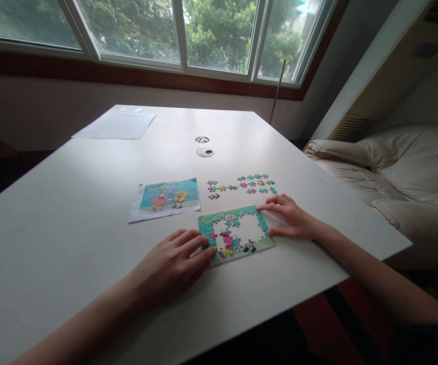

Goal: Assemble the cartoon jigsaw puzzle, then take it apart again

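Plausibly, the weak spot is the partly joined jigsaw puzzle (231,219), a ring of linked pieces around a large gap that shows bare white table (89,203). Uneven pressure from the two sides could buckle that ring or pop a joint, since little in the middle braces it. A careless sweep of the right hand (291,220) could also scatter the loose pieces (243,184), which lie just beyond its knuckles (some very near them).

The puzzle lies flat between both hands. The left hand (179,256) has its fingers close together, their tips at the puzzle's left edge; whether they pinch it, I cannot tell. The right hand's index finger and thumb are spread, the index tip at the far right corner, the thumb tip by the right edge.
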`<control>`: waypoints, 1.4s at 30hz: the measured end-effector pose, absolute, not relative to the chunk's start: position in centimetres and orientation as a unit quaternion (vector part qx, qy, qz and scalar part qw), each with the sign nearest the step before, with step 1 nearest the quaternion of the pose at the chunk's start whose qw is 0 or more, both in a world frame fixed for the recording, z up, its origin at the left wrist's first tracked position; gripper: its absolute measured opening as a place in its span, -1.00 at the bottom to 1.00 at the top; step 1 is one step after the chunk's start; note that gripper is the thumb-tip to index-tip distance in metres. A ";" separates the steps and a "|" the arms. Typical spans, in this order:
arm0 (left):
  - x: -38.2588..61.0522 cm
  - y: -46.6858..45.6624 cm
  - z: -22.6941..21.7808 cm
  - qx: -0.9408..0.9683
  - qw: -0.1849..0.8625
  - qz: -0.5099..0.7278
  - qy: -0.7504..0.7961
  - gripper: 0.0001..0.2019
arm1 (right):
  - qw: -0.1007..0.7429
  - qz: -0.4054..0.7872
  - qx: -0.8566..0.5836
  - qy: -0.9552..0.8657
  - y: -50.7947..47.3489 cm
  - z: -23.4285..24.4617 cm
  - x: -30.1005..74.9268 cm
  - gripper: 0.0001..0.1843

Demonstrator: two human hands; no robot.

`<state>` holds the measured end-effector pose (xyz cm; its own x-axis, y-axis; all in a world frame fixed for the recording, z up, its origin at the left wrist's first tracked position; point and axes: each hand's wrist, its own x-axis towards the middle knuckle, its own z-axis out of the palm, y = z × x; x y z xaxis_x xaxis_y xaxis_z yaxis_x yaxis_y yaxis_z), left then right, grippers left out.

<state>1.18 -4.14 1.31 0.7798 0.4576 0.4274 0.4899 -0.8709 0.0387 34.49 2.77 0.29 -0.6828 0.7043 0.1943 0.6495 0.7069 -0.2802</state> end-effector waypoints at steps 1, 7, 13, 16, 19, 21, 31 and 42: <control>1.2 -4.1 1.3 -0.943 0.035 -0.216 -0.250 -0.81 | 0.144 0.094 -0.371 -0.912 2.8 0.3 34.5 -0.38; 1.1 -4.2 1.3 -0.947 0.022 -0.211 -0.240 -0.82 | 0.139 0.092 -0.373 -0.913 2.8 0.3 34.5 -0.36; 1.2 -4.1 1.3 -0.947 0.022 -0.214 -0.237 -0.82 | 0.139 0.099 -0.376 -0.911 2.8 0.4 34.4 -0.37; 1.1 -4.1 1.2 -0.948 0.021 -0.212 -0.236 -0.81 | 0.140 0.100 -0.377 -0.910 2.7 0.6 34.4 -0.37; 0.9 -4.1 1.0 -0.946 0.021 -0.214 -0.245 -0.81 | 0.141 0.102 -0.374 -0.911 2.8 0.7 34.3 -0.36; 0.9 -4.1 0.9 -0.940 0.026 -0.223 -0.258 -0.81 | 0.139 0.103 -0.371 -0.912 3.0 0.9 34.3 -0.35; 0.9 -3.7 0.8 -0.925 0.030 -0.239 -0.295 -0.84 | 0.091 0.075 -0.392 -0.913 7.4 4.0 33.1 -0.79; 0.4 -3.5 0.8 -0.918 -0.002 -0.230 -0.323 -0.82 | 0.056 0.107 -0.447 -0.887 10.4 4.1 30.8 -0.80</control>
<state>0.44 -3.55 0.78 0.6854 0.5940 0.4212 0.5918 -0.7914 0.1531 30.78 10.44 4.11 -0.5949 0.8038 0.0037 0.7796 0.5782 -0.2406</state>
